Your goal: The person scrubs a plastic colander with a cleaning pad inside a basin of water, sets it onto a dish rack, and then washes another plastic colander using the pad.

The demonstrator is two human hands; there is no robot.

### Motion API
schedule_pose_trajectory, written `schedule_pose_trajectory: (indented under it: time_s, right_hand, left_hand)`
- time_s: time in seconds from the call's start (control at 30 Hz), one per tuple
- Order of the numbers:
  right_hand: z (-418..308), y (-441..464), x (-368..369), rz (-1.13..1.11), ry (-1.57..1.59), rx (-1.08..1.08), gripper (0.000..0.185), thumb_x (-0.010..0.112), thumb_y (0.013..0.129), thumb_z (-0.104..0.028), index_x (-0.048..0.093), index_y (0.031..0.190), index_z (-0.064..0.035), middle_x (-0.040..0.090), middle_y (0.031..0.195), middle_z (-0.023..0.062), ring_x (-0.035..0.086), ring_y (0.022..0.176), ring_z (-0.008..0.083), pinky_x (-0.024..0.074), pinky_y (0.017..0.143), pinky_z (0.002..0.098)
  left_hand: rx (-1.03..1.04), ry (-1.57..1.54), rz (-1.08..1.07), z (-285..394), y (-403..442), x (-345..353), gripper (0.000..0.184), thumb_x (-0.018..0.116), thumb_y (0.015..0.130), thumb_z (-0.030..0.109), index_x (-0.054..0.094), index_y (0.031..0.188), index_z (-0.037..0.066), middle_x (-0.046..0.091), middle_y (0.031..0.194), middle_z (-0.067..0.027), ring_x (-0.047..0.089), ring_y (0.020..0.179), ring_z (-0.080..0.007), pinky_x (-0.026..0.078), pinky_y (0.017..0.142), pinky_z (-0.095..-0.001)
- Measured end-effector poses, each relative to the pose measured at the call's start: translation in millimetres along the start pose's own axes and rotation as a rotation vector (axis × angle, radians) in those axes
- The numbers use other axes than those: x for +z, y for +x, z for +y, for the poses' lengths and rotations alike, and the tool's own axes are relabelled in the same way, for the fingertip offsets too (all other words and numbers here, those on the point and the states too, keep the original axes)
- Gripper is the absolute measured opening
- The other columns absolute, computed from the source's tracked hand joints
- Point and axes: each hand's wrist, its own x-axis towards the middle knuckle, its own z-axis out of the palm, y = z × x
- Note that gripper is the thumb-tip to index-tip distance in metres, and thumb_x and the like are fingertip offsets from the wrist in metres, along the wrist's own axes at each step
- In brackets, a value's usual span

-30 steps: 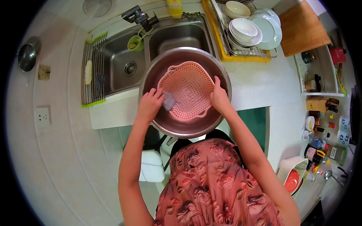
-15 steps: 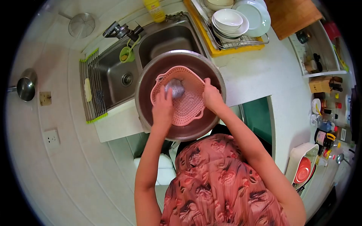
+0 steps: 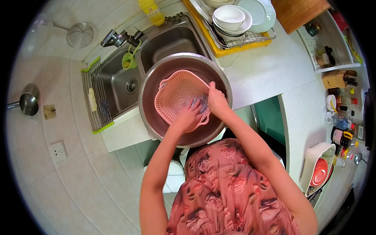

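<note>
While the rim of the pink basket (image 3: pixel 181 88) is gripped at its R side by the R hand (image 3: pixel 217 101), w/ thumb laid up along the edge, a grey mesh pad (image 3: pixel 203 101) is held under the bent fingers of the L hand (image 3: pixel 190 112) & pressed to the basket's inside wall, nr the R hand. Pad is partly covered by the fingers, so its full shape can't be told. Basket is set tilted inside a big steel basin (image 3: pixel 146 96), w/ one looped handle turned twd the person; basin is placed at the counter's front edge, just beside the double sink (image 3: pixel 166 45) & partly overlapping it in view. Over the sink's L bowl a slatted rack w/ green ends (image 3: pixel 87 84) is laid, w/ a pale yellowish strip (image 3: pixel 92 99) & a dark scourer (image 3: pixel 104 107) put on it. A green cup (image 3: pixel 128 60) is seen below the faucet (image 3: pixel 118 38); a yellow bottle (image 3: pixel 152 12) is stood behind the sink. To the R, white bowls (image 3: pixel 229 16) are stacked & pale plates (image 3: pixel 256 16) leaned in a wire rack on a yellow tray (image 3: pixel 241 49), nr a wooden board (image 3: pixel 299 13).
</note>
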Motion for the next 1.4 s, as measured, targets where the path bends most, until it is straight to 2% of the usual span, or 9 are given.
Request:
schedule_pose_trajectory:
  time_s: [0.27, 0.57, 0.67, 0.87, 1.0, 1.03, 1.13, 1.27, 1.4]
  right_hand:
    - [-8, -12, -1, -0.021, 0.048, -0.011, 0.022, 0.043, 0.092, -0.001, 0.039, 0.113, 0.0007, 0.065, 0.094, 0.0362, 0.063, 0.093, 0.0542, 0.0505, 0.080, 0.0605]
    - [0, -9, 7, 0.021, 0.013, -0.012, 0.022, 0.046, 0.092, -0.001, 0.040, 0.113, 0.0007, 0.067, 0.096, 0.0332, 0.065, 0.092, 0.0516, 0.0531, 0.080, 0.0586]
    - [-7, -13, 3, 0.000, -0.005, -0.010, 0.022, 0.046, 0.093, -0.001, 0.039, 0.114, 0.0006, 0.066, 0.099, 0.0327, 0.066, 0.092, 0.0511, 0.0540, 0.079, 0.0576]
    - [-28, -25, -9, 0.094, -0.065, -0.139, 0.022, 0.048, 0.093, -0.002, 0.038, 0.113, -0.0011, 0.062, 0.106, 0.0312, 0.066, 0.091, 0.0505, 0.0554, 0.077, 0.0561]
    - [-30, -19, -12, 0.125, -0.085, -0.147, 0.023, 0.050, 0.093, -0.003, 0.038, 0.113, -0.0021, 0.061, 0.107, 0.0308, 0.066, 0.091, 0.0505, 0.0559, 0.077, 0.0556]
    - [-29, -16, -11, 0.140, -0.087, -0.162, 0.024, 0.051, 0.093, -0.003, 0.038, 0.112, -0.0023, 0.062, 0.106, 0.0309, 0.066, 0.090, 0.0505, 0.0560, 0.076, 0.0554]
    - [-26, -12, -14, 0.142, -0.092, -0.154, 0.022, 0.051, 0.093, -0.003, 0.038, 0.112, -0.0022, 0.063, 0.104, 0.0306, 0.066, 0.090, 0.0503, 0.0561, 0.076, 0.0554]
    - [-26, -13, -22, 0.144, -0.122, -0.168, 0.022, 0.050, 0.094, -0.004, 0.038, 0.113, -0.0029, 0.063, 0.106, 0.0289, 0.066, 0.092, 0.0494, 0.0563, 0.076, 0.0551]
    - [-39, -28, -22, 0.101, -0.183, -0.220, 0.026, 0.051, 0.092, -0.003, 0.038, 0.114, -0.0035, 0.060, 0.106, 0.0266, 0.067, 0.088, 0.0487, 0.0570, 0.073, 0.0546]
  left_hand:
    - [-0.569, 0.107, 0.107, -10, -8, -21, 0.063, 0.044, 0.101, 0.046, 0.046, 0.144, 0.000, 0.036, 0.156, -0.0196, 0.028, 0.148, -0.0356, 0.026, 0.118, -0.0495]
    - [0.043, -0.102, -0.140, 1, -23, -16, 0.065, 0.041, 0.102, 0.046, 0.043, 0.145, -0.003, 0.032, 0.158, -0.0234, 0.025, 0.148, -0.0395, 0.021, 0.121, -0.0506]
    - [-0.226, -0.114, -0.355, 12, -45, -67, 0.075, 0.041, 0.099, 0.055, 0.042, 0.147, -0.003, 0.031, 0.158, -0.0223, 0.026, 0.148, -0.0392, 0.020, 0.121, -0.0496]
    - [-0.475, 0.156, 0.149, -29, -25, -28, 0.080, 0.039, 0.098, 0.059, 0.045, 0.144, -0.006, 0.030, 0.159, -0.0233, 0.028, 0.147, -0.0388, 0.020, 0.121, -0.0484]
    - [-0.262, -0.080, 0.287, -46, 10, 19, 0.071, 0.040, 0.101, 0.049, 0.037, 0.150, -0.002, 0.021, 0.163, -0.0192, 0.021, 0.150, -0.0368, 0.020, 0.121, -0.0497]
    - [-0.196, 0.193, 0.064, -3, 4, -41, 0.061, 0.041, 0.102, 0.044, 0.040, 0.150, 0.006, 0.023, 0.162, -0.0199, 0.022, 0.150, -0.0390, 0.022, 0.119, -0.0538]
    - [0.130, -0.092, 0.241, -2, 12, -11, 0.034, 0.052, 0.095, 0.021, 0.059, 0.120, 0.000, 0.039, 0.151, -0.0254, 0.028, 0.146, -0.0432, 0.025, 0.117, -0.0572]
    - [-0.059, -0.119, -0.138, 12, -41, -44, 0.055, 0.049, 0.098, 0.040, 0.054, 0.136, 0.000, 0.040, 0.155, -0.0154, 0.029, 0.148, -0.0357, 0.020, 0.121, -0.0511]
    - [-0.413, 0.240, -0.094, -3, -44, -64, 0.076, 0.046, 0.095, 0.058, 0.047, 0.145, 0.000, 0.035, 0.159, -0.0137, 0.029, 0.149, -0.0290, 0.015, 0.122, -0.0490]
